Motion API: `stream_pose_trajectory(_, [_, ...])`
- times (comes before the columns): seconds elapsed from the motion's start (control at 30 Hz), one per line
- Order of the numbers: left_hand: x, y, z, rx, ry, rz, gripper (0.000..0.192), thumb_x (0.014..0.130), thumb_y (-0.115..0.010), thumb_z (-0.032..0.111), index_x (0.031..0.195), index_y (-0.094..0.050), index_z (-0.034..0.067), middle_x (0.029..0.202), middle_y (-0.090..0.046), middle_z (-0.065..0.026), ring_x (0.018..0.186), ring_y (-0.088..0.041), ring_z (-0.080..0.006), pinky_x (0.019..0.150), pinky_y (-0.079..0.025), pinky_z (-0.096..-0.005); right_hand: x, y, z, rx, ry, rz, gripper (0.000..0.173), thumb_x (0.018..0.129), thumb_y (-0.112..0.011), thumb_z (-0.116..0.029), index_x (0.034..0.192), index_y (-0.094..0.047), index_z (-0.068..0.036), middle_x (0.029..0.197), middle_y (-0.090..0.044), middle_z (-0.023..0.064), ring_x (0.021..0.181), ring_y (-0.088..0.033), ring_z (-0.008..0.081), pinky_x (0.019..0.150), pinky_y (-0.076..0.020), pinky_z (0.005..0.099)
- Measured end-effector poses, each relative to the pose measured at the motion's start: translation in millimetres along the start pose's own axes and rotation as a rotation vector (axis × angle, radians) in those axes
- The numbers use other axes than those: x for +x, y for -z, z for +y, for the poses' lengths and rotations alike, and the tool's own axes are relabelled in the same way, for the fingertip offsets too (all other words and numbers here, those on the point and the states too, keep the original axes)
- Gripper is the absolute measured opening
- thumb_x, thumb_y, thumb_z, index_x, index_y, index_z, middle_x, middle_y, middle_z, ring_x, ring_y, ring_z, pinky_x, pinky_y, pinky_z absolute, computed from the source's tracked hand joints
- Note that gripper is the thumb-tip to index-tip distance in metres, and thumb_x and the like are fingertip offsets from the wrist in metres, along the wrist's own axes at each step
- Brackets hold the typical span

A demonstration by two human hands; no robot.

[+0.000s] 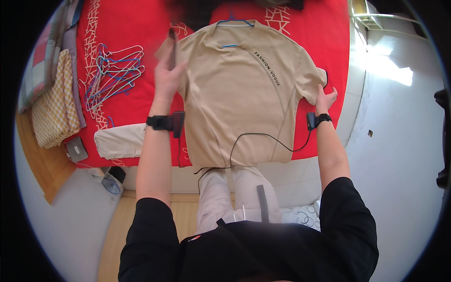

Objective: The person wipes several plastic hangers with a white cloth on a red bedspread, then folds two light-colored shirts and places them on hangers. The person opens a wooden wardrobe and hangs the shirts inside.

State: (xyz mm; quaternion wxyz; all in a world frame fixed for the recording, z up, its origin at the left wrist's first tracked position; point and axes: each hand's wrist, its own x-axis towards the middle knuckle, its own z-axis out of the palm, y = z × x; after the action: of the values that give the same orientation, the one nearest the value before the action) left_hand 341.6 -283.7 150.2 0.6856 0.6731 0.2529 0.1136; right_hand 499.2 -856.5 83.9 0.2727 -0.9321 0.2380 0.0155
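Observation:
A beige short-sleeved T-shirt (239, 91) lies spread front up, with dark writing along a diagonal chest seam. Inside its neck is a blue hanger (229, 45), whose hook shows above the collar. My left hand (170, 75), blurred, grips the sleeve on the left; that cuff is raised and its dark opening shows. At the other sleeve's cuff, my right hand (326, 98) touches the fabric with the thumb side, other fingers bent to the right. Whether it pinches the cloth is unclear. Each wrist wears a strapped dark device; a black cable (260, 133) crosses the shirt's lower part.
The red bedspread (141, 98) carries a heap of several hangers (112, 75) and a folded whitish cloth (119, 141). Folded bedding (56, 102) stacks at the left edge, near a small grey box (76, 149). A blurred dark object (192, 12) is at the far edge.

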Motion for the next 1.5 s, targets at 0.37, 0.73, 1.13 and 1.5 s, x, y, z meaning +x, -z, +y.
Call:
stream_pose_trajectory(0.37, [-154.8, -87.7, -78.7, 0.587, 0.038, -0.349, 0.095, 0.086, -0.082, 0.014, 0.168, -0.034, 0.007, 0.166, -0.040, -0.0249, 0.154, -0.041, -0.0410, 0.126, -0.038, -0.0433, 21.6, -11.5, -27.1, 0.573, -0.122, -0.443, 0.044, 0.095, -0.082, -0.015, 0.131, -0.066, 0.006, 0.118, -0.077, 0.0111, 0.106, -0.073, 0.0201, 0.091, -0.0574, 0.0346])
stream_pose_trajectory(0.73, [-295.5, 35.3, -110.1, 0.681, 0.741, -0.142, 0.073, 0.082, -0.092, 0.025, 0.141, -0.058, -0.002, 0.136, -0.066, -0.0206, 0.122, -0.066, -0.0305, 0.105, -0.054, -0.0410, -121.2, -20.4, -70.9, 0.244, 0.408, -0.546, 0.073, 0.089, -0.087, -0.027, 0.152, -0.053, -0.010, 0.133, -0.067, 0.0160, 0.125, -0.066, 0.0315, 0.106, -0.0547, 0.0445])
stream_pose_trajectory(1.13, [-435.7, 67.3, -206.7, 0.796, 1.043, -0.060, 0.037, 0.079, -0.092, 0.032, 0.091, -0.072, 0.003, 0.101, -0.075, -0.0168, 0.098, -0.072, -0.0324, 0.091, -0.056, -0.0443, -237.3, 85.9, 234.3, -0.409, -0.363, -1.164, 0.050, 0.095, -0.079, -0.031, 0.137, -0.072, -0.003, 0.122, -0.079, 0.0151, 0.114, -0.073, 0.0252, 0.101, -0.0552, 0.0421])
stream_pose_trajectory(1.5, [-230.3, 126.4, -54.6, -0.286, 1.142, -0.143, 0.027, 0.104, -0.059, 0.028, 0.116, -0.071, 0.007, 0.108, -0.075, -0.0061, 0.095, -0.073, -0.0221, 0.084, -0.065, -0.0412, -159.8, 136.3, 82.2, 0.724, -0.756, -0.930, 0.039, 0.111, -0.059, -0.039, 0.134, -0.067, -0.008, 0.129, -0.073, 0.0062, 0.116, -0.069, 0.0192, 0.103, -0.0547, 0.0397])
